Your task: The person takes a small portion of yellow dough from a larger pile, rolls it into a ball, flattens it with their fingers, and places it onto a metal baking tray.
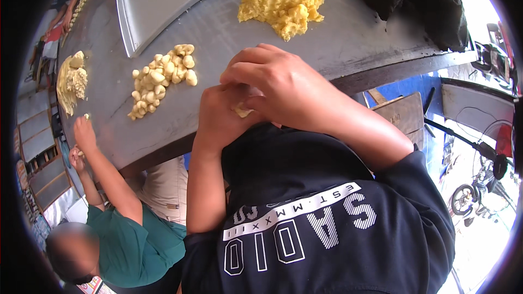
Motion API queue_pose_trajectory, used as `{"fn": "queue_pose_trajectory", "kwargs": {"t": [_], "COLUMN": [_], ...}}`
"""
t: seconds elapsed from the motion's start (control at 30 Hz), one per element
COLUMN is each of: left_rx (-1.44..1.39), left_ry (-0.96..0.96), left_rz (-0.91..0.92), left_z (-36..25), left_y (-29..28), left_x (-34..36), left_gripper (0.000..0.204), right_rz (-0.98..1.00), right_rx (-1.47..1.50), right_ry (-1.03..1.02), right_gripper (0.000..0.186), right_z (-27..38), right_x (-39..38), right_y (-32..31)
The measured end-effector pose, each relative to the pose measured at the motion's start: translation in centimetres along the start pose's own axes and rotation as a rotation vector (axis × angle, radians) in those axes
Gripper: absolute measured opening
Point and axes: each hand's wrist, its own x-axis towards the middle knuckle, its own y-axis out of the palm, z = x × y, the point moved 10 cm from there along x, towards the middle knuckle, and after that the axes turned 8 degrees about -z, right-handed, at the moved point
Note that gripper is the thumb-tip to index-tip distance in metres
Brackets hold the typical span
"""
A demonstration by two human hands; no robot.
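Observation:
My two hands meet at the metal table's near edge. My left hand (223, 109) is curled round a small pale piece of dough (242, 112), mostly hidden. My right hand (272, 76) arches over the left, its bent fingers closed in on the same piece. Just left of them lies a loose pile of small pale dough balls (160, 76). A large crumbly yellow dough mound (278, 2) rests above my hands, farther across the tabletop (338, 38).
A metal tray (131, 16) lies back left, black cloth or bag (436, 11) back right. A co-worker in a green top (133, 239) works at the left beside another dough heap (73, 81); another person's arm (76, 2) is beyond. A wooden board (403, 114) stands right, below the edge.

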Motion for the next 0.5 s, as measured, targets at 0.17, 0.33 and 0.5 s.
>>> {"fn": "queue_pose_trajectory", "kwargs": {"t": [0.17, 0.33, 0.5], "left_rx": [-0.092, -0.429, -0.594], "left_ry": [-0.056, -0.237, -0.29], "left_rz": [0.035, -0.019, -0.13], "left_z": [-0.5, 1.8, 3.6], "left_y": [0.0, -1.1, -1.8], "left_x": [0.8, 0.2, -0.4], "left_gripper": [0.049, 0.052, 0.039], "right_rz": [-0.07, -0.208, -0.041], "right_rx": [-0.236, -0.4, -0.637], "right_ry": [-0.141, -0.054, 0.0], "right_gripper": [0.029, 0.023, 0.017], "right_z": [1.4, -1.9, -6.8], "right_x": [0.3, 0.6, -1.6], "right_y": [-0.6, -5.5, -6.7]}}
